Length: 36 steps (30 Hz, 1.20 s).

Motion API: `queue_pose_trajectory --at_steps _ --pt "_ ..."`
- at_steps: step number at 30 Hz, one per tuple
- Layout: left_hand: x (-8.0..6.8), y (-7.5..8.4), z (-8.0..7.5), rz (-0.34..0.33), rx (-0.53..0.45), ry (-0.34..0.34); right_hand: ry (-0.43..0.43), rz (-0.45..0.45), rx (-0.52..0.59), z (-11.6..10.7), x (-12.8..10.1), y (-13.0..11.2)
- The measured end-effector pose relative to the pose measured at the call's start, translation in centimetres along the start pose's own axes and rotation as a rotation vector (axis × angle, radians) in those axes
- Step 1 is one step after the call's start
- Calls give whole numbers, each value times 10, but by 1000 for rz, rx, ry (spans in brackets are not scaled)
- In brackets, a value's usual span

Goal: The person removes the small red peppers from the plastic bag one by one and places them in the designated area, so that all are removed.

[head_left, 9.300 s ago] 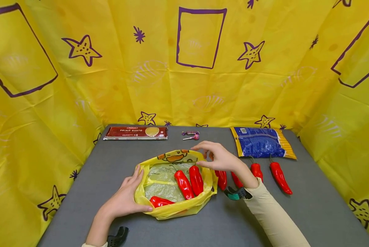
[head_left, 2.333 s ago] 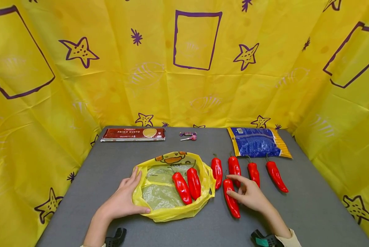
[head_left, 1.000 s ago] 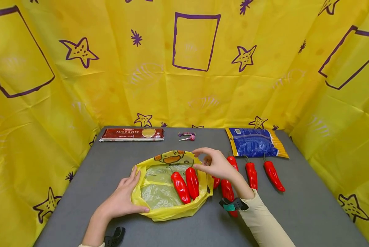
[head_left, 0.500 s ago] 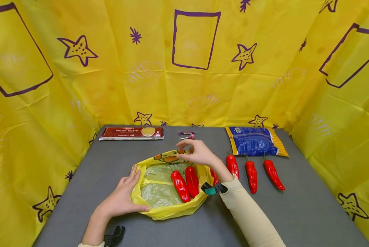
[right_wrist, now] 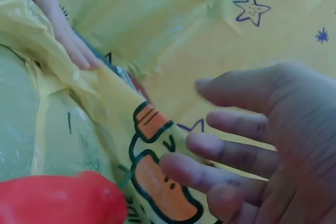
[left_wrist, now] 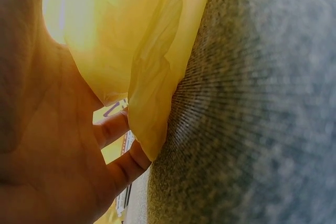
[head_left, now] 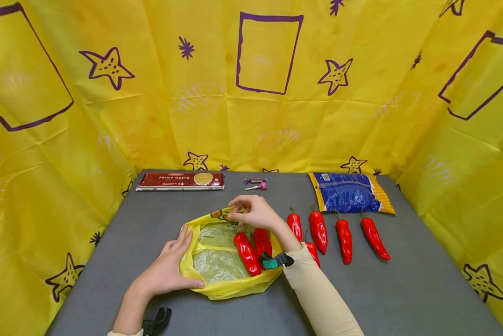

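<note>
A yellow plastic bag (head_left: pixel 230 290) stands with its mouth wide, a duck face printed on its far side. Inside lie two red peppers (head_left: pixel 247 254), one of them partly behind the right wrist. My left hand (head_left: pixel 167 268) rests along the bag's left side, thumb at the front rim and fingers spread behind; in the left wrist view its fingers show past the plastic (left_wrist: pixel 149 77). My right hand (head_left: pixel 255 212) hovers at the far rim by the duck print, holding nothing; its fingers are loosely bent in the right wrist view.
Right of the bag lie several more red peppers (head_left: pixel 318 232), one partly covered by the right forearm. At the back are a spaghetti pack (head_left: pixel 180 181), a wrapped candy (head_left: pixel 255 180), a lollipop (head_left: pixel 262 185) and a blue packet (head_left: pixel 348 193). Yellow cloth walls enclose the table.
A third pepper, in the bag earlier, now lies on the table to its right. My right hand has moved left from that pepper to the bag's far rim. My left hand has stayed.
</note>
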State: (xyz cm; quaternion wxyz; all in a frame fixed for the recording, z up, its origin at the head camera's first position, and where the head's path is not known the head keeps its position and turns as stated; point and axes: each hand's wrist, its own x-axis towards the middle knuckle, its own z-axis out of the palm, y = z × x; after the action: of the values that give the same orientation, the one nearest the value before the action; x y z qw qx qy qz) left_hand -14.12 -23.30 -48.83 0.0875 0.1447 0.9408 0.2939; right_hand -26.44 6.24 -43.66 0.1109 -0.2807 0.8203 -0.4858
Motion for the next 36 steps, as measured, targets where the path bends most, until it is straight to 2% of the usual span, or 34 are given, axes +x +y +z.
queue_pose_trajectory --at_steps 5,9,12,16,20,24,36 --pt "0 1 0 5 0 2 -27 37 -39 5 -2 6" --pt "1 2 -1 9 -2 1 -66 79 -131 4 -2 11" --pt "2 3 -1 5 -2 -3 -133 99 -214 3 -2 14" --pt "1 3 -1 4 2 -4 -230 81 -325 4 0 15" --pt "0 2 0 12 0 4 -284 55 -409 8 2 14" --pt "-1 2 0 4 -9 3 -319 59 -427 11 2 11" --pt "-1 3 1 -1 -13 9 -475 71 -384 14 0 7"
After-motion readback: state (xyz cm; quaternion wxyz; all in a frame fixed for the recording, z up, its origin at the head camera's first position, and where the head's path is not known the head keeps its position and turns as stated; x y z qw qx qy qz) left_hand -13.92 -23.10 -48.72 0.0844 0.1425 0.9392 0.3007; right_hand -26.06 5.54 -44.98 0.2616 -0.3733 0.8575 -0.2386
